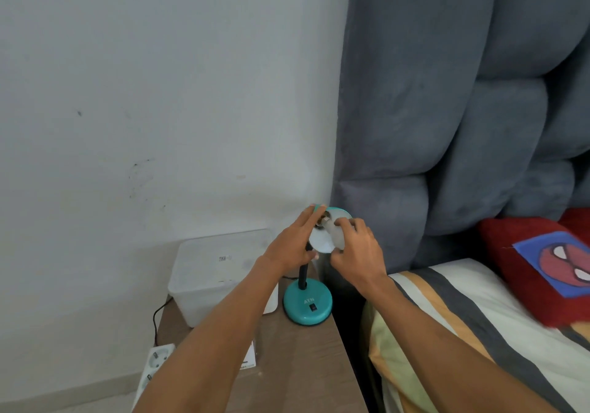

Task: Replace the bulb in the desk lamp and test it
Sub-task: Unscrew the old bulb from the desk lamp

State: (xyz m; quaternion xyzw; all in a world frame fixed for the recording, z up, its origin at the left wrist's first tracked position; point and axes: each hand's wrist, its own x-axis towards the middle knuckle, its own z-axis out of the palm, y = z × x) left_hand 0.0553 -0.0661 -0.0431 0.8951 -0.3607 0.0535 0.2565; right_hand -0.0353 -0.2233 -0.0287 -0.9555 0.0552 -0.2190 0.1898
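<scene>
While left hand [292, 243] steadies shade [319, 240], bulb's [335, 235] screw base points up-left.

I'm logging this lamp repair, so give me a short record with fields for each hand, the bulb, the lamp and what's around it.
left hand: fingers straight, steadying the lamp shade
right hand: grips the bulb
bulb: white, metal screw base showing at the shade's socket, unlit
lamp base: teal, round, on the bedside table, switch on top
plastic box: translucent, left of the lamp base
power strip: white, below the table's left edge
</scene>
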